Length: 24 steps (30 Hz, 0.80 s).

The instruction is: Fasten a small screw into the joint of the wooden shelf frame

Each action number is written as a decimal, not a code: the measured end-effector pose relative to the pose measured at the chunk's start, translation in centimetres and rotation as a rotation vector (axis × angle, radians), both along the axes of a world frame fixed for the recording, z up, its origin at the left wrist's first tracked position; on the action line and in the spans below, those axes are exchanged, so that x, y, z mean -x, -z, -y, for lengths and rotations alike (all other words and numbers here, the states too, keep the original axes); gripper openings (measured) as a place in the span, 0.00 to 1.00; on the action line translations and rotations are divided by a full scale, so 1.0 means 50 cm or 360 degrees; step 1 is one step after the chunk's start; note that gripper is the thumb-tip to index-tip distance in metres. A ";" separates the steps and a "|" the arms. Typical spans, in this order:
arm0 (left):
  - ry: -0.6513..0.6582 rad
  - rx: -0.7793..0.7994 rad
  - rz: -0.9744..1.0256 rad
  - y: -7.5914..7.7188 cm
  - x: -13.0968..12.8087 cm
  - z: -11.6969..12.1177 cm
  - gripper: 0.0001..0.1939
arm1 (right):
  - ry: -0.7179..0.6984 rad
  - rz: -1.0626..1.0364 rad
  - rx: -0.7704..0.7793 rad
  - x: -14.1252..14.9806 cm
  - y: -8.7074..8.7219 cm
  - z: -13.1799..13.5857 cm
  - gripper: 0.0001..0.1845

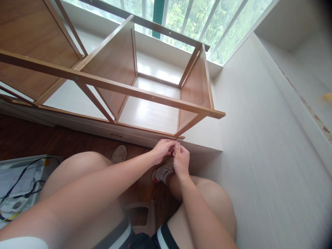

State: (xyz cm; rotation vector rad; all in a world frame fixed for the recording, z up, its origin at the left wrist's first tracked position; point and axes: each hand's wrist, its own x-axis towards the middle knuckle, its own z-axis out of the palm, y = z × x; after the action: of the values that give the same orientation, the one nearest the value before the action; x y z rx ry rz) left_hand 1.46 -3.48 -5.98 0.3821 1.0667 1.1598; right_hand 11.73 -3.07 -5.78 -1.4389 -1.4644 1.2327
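A wooden shelf frame [145, 95] lies on its side on a white platform, with crossbars and upright panels. My left hand [163, 149] and my right hand [181, 159] meet at the frame's near lower corner, just under the end of a rail [178, 135]. Both hands are closed in a pinch around a small metal piece [176, 144], perhaps a screw or a small tool; it is too small to name. My knees and forearms fill the lower part of the view.
A white wall [259, 138] runs along the right. Windows [197, 20] are at the back. A dark wooden floor [38, 138] lies below, with my shoes [163, 172] on it. A grey box with papers and black cables [18, 183] sits at the left.
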 end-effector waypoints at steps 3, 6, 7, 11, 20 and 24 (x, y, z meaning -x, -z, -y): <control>-0.0001 0.0008 0.0007 0.000 0.001 0.001 0.10 | 0.0016 0.0032 -0.0056 0.002 -0.007 0.002 0.24; 0.0024 -0.0008 0.0025 0.003 0.002 0.001 0.11 | 0.0021 -0.0296 0.0181 0.009 0.001 0.007 0.23; 0.0033 -0.0016 0.0028 0.004 0.003 0.001 0.11 | 0.0022 -0.0465 0.0323 0.011 0.005 0.010 0.23; 0.0079 0.0007 -0.0033 0.002 0.003 0.006 0.13 | -0.0055 -0.0986 0.0817 0.016 0.008 0.014 0.21; 0.0173 0.0095 -0.0108 -0.003 0.000 0.012 0.18 | -0.0205 -0.1351 0.1000 0.012 -0.008 0.011 0.19; 0.0143 0.0046 -0.0056 0.002 -0.005 0.012 0.16 | -0.0084 -0.1189 0.0814 0.018 0.001 0.021 0.20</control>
State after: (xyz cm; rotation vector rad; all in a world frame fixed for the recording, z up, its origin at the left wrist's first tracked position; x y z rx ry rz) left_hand 1.69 -4.06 -6.09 0.4251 1.0852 1.0599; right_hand 10.83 -4.13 -5.81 -1.0343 -0.7041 1.9961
